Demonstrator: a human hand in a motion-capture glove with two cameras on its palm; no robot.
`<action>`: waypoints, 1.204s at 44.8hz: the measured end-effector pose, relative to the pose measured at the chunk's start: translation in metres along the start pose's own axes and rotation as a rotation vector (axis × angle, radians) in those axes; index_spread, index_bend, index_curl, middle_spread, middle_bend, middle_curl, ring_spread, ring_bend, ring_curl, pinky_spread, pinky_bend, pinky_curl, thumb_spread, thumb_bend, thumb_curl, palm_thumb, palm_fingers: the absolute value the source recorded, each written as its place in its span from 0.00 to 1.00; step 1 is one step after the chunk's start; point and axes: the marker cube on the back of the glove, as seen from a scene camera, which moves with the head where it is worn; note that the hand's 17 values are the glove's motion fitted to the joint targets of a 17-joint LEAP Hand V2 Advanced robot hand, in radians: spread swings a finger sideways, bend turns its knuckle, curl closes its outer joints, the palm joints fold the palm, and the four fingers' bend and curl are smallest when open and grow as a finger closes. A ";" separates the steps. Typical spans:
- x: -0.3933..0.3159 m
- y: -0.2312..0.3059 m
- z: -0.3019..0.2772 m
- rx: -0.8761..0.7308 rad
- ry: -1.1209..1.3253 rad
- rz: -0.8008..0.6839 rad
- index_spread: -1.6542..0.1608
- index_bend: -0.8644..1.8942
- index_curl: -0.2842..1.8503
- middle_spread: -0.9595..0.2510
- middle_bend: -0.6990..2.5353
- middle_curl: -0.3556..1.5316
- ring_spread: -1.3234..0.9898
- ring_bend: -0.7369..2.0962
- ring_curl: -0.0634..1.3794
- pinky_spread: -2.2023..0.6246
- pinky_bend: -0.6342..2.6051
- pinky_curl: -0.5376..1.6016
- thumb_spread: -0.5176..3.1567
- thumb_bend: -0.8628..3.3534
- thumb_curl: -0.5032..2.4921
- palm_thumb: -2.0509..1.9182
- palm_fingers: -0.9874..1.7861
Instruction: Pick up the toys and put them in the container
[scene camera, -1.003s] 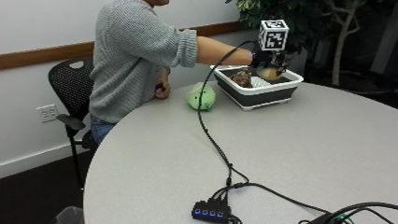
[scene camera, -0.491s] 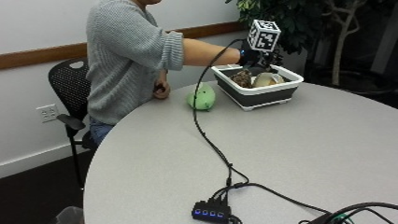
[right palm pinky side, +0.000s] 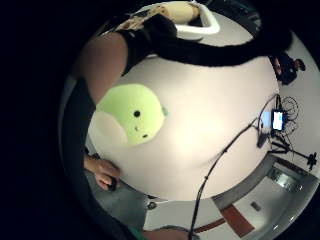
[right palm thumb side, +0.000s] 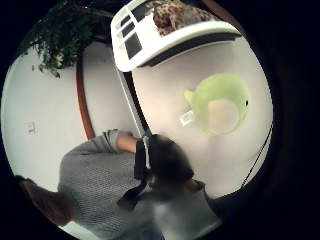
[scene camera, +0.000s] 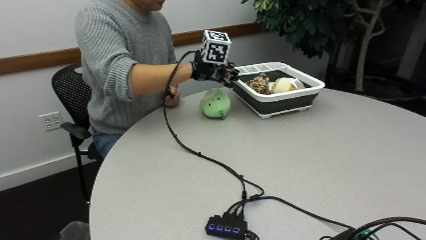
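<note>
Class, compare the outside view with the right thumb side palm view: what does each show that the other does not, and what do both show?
Only the outside view shows the gloved right hand above the green plush toy, a black cable running across the table to a hub with blue lights, and a black chair. Only the thumb side palm view shows the toy's pale belly and white tag. Both show the toy lying beside the white-rimmed container, a spotted toy inside it, the grey sweater and the leafy plant.
</note>
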 end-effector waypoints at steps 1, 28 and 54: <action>0.001 -0.001 0.006 -0.002 0.004 0.006 0.71 0.36 0.32 0.67 0.25 0.37 0.52 0.32 0.38 0.79 0.49 0.42 0.48 0.20 0.31 0.51 0.29; 0.024 -0.021 0.119 0.069 0.025 0.150 0.70 0.39 0.30 0.65 0.29 0.35 0.54 0.38 0.34 0.79 0.51 0.42 0.49 0.21 0.30 0.55 0.45; 0.051 -0.025 -0.116 0.391 -0.004 0.109 0.69 0.55 0.47 0.53 0.47 0.54 0.33 0.58 0.55 0.65 0.48 0.44 0.35 0.25 0.43 0.66 0.69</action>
